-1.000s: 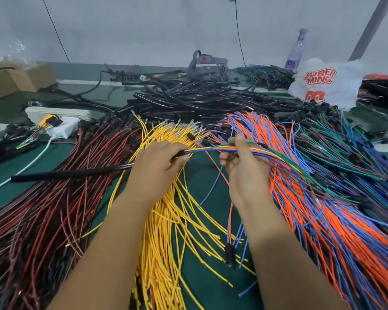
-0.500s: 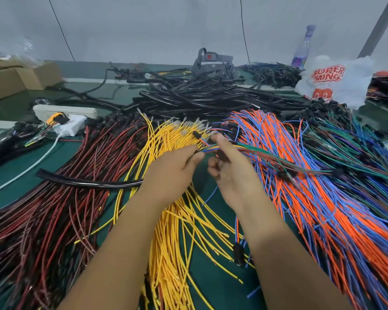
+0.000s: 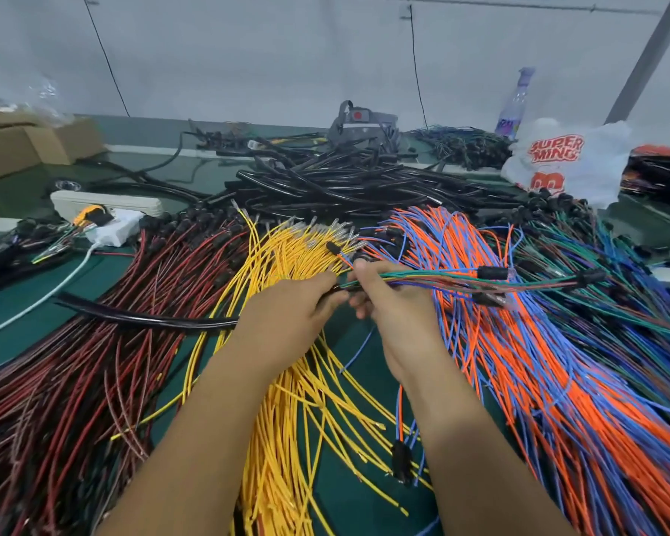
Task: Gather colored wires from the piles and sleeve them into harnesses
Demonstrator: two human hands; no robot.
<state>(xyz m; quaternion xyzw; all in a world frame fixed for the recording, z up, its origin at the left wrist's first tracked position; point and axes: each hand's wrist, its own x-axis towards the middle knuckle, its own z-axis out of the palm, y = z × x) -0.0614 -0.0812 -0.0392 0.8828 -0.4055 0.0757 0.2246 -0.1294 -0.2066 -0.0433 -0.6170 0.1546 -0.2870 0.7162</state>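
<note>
Green workbench (image 3: 364, 493) under a grey wall, buried in wire piles: red-black at 8 o'clock, yellow wires (image 3: 287, 412) centre, orange-blue at 4. Left hand (image 3: 291, 317) grips the black sleeve tube (image 3: 144, 317), which trails toward 9. Right hand (image 3: 393, 309) pinches the mixed wire bundle (image 3: 441, 282) at the tube mouth, bundle running toward 3. Hands nearly touching. Advice: keep wire ends flush, feed short strokes, tube straight.

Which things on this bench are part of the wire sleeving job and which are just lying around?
In use: left hand gripping black sleeve; right hand pinching mixed wire bundle; yellow wires; orange and blue wires.
Lying about: plastic bag; spray bottle; cardboard boxes.
</note>
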